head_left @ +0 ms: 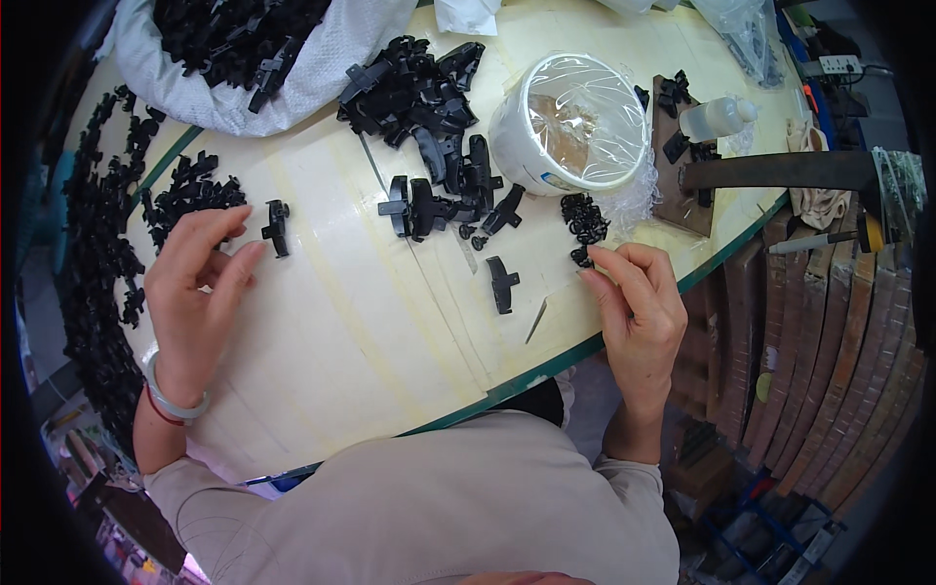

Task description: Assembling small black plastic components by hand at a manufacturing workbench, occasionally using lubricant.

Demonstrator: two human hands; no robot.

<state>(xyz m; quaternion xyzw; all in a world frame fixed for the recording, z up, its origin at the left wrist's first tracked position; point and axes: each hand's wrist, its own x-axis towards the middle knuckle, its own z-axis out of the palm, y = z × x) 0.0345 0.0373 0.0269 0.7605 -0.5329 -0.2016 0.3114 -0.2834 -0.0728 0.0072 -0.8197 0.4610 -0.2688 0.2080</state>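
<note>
My left hand [200,278] hovers over the left of the table, thumb and forefinger apart, holding nothing. Just right of its fingertips lies a black plastic clip-shaped part [277,229]. My right hand [639,312] is at the right, thumb and forefinger pinched on a small black plastic piece [581,256] at the edge of a little pile of small dark pieces [584,218]. Another black clip-shaped part [502,285] lies left of that hand. Between the hands, further off, a loose group of black plastic parts [429,210] runs up to a larger heap [414,93].
A white sack [322,93] of black parts stands far left, with more parts heaped [83,283] along the left edge. A white bucket [512,146] with plastic film stands far right, near a clear bottle [712,119] and a dark metal bar [780,173]. A thin metal strip [536,320] lies near the table's front edge.
</note>
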